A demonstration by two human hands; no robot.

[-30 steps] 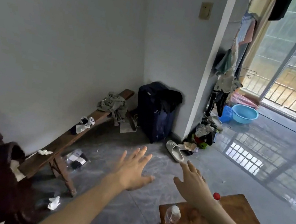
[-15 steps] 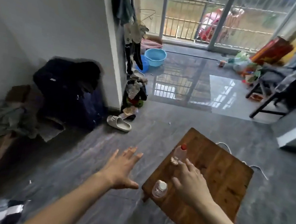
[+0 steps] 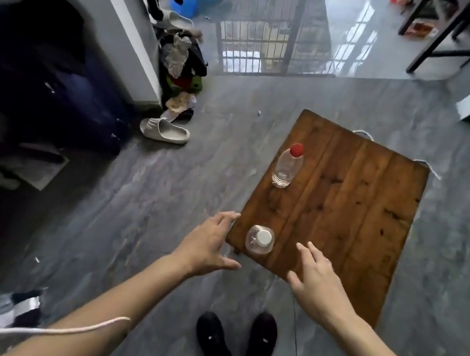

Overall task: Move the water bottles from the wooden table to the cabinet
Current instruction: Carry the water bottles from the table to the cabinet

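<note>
Plainly, both bottles [image 3: 261, 239] show no readable labels.

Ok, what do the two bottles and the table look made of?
Both the red-capped bottle and the white-capped bottle look like clear, thin plastic: you see the tabletop through them, and the red-capped one's base is ribbed. The table looks like dark-stained wood planks, with visible grain, knots and seams; the finish seems worn, fairly matte.

Both forearms are bare to the frame's edge, no sleeves showing on the left hand [image 3: 207, 245] or right hand [image 3: 317, 278]. Black shoes [image 3: 234, 348] with small white marks.
</note>
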